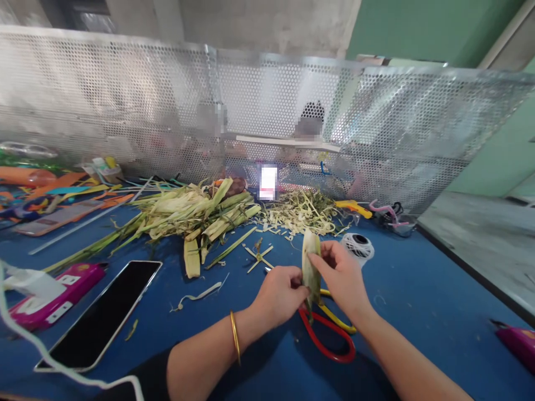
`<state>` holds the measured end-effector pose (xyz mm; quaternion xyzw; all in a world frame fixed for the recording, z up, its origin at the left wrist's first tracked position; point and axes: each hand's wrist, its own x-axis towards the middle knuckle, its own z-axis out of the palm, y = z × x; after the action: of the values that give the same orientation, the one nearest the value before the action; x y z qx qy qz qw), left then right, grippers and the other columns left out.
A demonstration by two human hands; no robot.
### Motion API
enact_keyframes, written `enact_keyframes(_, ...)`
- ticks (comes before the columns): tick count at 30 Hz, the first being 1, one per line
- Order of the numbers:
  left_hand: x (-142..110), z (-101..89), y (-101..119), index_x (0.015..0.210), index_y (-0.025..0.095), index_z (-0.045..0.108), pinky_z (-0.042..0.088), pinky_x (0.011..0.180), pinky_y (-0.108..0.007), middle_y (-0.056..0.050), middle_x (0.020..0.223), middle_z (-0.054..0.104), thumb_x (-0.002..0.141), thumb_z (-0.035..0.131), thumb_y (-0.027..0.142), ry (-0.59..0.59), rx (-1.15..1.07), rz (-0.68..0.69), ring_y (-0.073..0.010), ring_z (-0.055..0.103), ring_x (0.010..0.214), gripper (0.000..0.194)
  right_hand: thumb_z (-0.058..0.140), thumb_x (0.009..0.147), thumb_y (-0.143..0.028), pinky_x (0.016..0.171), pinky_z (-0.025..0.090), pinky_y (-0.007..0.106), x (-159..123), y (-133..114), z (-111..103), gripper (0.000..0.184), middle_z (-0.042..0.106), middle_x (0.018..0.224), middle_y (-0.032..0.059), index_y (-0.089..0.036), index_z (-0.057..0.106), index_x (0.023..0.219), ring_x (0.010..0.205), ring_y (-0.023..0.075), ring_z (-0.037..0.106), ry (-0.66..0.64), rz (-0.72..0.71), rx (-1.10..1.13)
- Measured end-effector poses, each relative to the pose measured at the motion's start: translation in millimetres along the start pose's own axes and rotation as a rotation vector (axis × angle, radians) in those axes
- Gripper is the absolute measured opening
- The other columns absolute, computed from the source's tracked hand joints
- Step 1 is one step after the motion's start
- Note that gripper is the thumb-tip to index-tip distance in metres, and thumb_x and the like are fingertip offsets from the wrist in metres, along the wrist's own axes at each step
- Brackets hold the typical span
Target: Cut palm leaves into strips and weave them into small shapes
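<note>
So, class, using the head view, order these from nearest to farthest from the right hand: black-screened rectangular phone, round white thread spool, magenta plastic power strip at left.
1. White thread spool, just beyond the right hand, slightly right.
2. Black-screened phone, well to the left.
3. Magenta power strip, farther left, past the phone.

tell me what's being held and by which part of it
A pale corn husk, held roughly upright: the left grip pinches its lower part, the right grip its upper-middle part.

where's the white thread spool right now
In the head view, the white thread spool sits on the blue table, right of centre, just beyond the right hand.
</note>
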<state>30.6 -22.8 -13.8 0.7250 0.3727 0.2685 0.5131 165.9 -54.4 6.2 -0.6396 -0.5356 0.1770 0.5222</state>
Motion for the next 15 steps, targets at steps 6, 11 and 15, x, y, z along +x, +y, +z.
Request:
enact_keyframes(6, 1.3, -5.8, 8.2, 0.066, 0.015, 0.062, 0.04, 0.053, -0.021, 0.001, 0.058, 0.058, 0.067, 0.058, 0.026, 0.027, -0.139, -0.008, -0.0118, 0.052, 0.056, 0.012, 0.051, 0.082, -0.037, 0.052, 0.038, 0.025, -2.5, -1.7, -1.4, 0.021, 0.052, 0.061, -0.0026, -0.02, 0.052, 0.072, 0.056, 0.013, 0.047, 0.018, -0.031, -0.007)
enact_keyframes(11, 1.2, -13.6, 22.4, 0.077, 0.014, 0.063, 0.041, 0.055, -0.021, -0.001, 0.07, 0.062, 0.066, 0.064, 0.036, 0.269, -0.394, -0.001, -0.0114, 0.053, 0.062, 0.024, 0.052, 0.083, -0.039, 0.048, 0.035, 0.023, -12.8, -0.7, 8.7, 0.023, 0.047, 0.057, -0.0043, -0.021, 0.048, 0.07, 0.052, 0.0116, 0.043, -0.126, -0.028, -0.027)
enact_keyframes(15, 3.1, -15.5, 19.2, 0.063, 0.015, 0.06, 0.04, 0.051, -0.021, 0.002, 0.057, 0.054, 0.067, 0.061, 0.036, 0.295, -0.418, -0.022, -0.0097, 0.048, 0.053, 0.022, 0.049, 0.085, -0.035, 0.052, 0.04, 0.025, -17.0, -2.2, 10.1, 0.019, 0.056, 0.061, -0.0034, -0.021, 0.049, 0.098, 0.055, 0.015, 0.054, -0.138, -0.061, -0.131)
